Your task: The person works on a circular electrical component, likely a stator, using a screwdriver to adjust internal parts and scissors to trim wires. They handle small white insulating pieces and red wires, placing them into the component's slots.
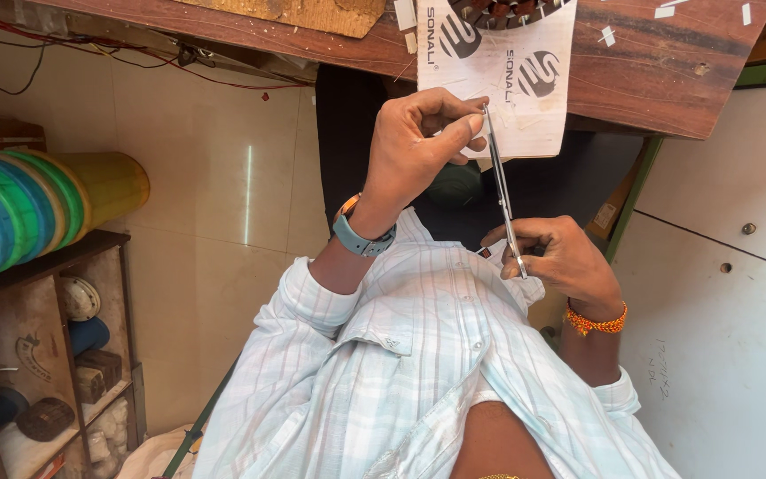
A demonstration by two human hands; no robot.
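Head view, looking down my own chest. My left hand [423, 146] is raised in front of me, fingers curled in, thumb and forefinger pinched narrow on the upper end of a thin metal rod [502, 191]. The rod runs slanted from that pinch down to my right hand [560, 257], where finger and thumb close tight on its lower end. Both grips are small pinches, nothing else in either hand. The rod is held in the air between the hands, over my lap and just below the table edge, touching nothing but my fingers. Its upper tip overlaps the white printed paper sheet [525, 98] in the view; whether it touches the sheet I cannot tell from this angle.

The sheet hangs over the near edge of the brown wooden table [667, 71]. On top of the sheet, at the frame's edge, sits a round metal part with copper windings [507, 9], only partly visible. Small white scraps lie on the table surface.

Grey wristwatch [361, 235] on my left wrist, orange beaded bracelet [596, 321] on my right. Pale checked shirt [418, 355], sleeves rolled up.

Off to the side: a wooden shelf [42, 355] with assorted small parts, and a stack of coloured plastic tubs [37, 208] lying on top of it. Tiled floor [223, 204] beneath.
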